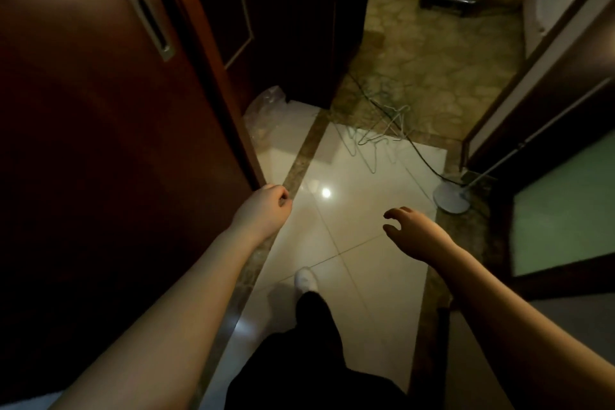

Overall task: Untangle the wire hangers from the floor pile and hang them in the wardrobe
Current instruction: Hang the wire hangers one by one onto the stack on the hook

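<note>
A tangled pile of pale wire hangers (pixel 379 133) lies on the floor ahead, where the white tiles meet the patterned floor. The dark wooden wardrobe (pixel 100 110) fills the left side, its sliding door bearing a metal recessed handle (pixel 150 21). My left hand (pixel 266 206) hangs beside the wardrobe's edge with fingers loosely curled and holds nothing. My right hand (pixel 409 226) is out over the tiles, fingers relaxed and spread, empty. Both hands are well short of the hangers.
A black cable (pixel 422 156) runs across the hangers to a round white stand base (pixel 452 198) with a slanted pole. A clear plastic bag (pixel 266 110) sits by the wardrobe. A glass-panelled door (pixel 562 203) is at right. My leg and white shoe (pixel 306 280) are below.
</note>
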